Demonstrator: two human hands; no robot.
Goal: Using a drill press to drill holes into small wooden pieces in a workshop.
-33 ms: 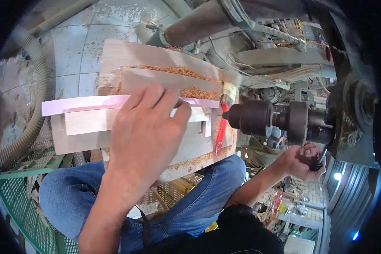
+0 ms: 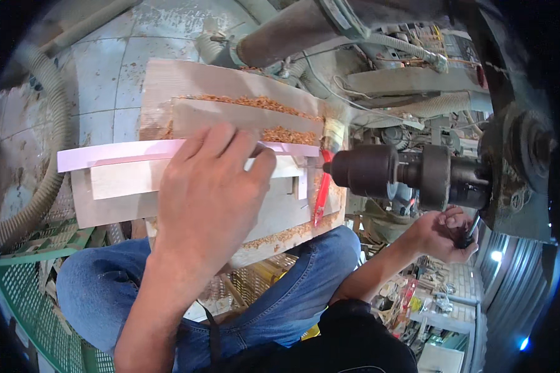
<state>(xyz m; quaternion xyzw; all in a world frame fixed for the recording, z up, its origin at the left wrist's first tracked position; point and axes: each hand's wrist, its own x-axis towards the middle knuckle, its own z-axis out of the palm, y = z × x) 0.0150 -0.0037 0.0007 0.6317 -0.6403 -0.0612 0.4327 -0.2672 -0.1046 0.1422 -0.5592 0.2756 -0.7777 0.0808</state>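
My left hand (image 2: 211, 186) has curled fingers pressed over a long pale lilac strip (image 2: 99, 155) and a pale wooden piece (image 2: 123, 178) beneath it, both lying on a wooden board jig (image 2: 224, 78) with orange shavings. Just right of the strip's end, a dark drill chuck (image 2: 361, 171) points horizontally leftward with a thin bit at its tip. Below that tip lies a red strip-like piece (image 2: 322, 199). My right hand (image 2: 451, 236) is closed around a dark lever handle (image 2: 466, 239) under the machine body; part of the handle is hidden by the fingers.
The machine's dark housing (image 2: 519, 168) fills the right. A large pipe (image 2: 286, 34) crosses above, with ribbed hoses (image 2: 50, 105) at left. My jeans-clad legs (image 2: 93, 286) are beneath the jig, beside a green plastic crate (image 2: 18, 280). A tiled floor (image 2: 99, 74) shows behind.
The scene sits very slightly farther left in the picture. Both hands keep the same hold, with no clear movement of the strip relative to the jig.
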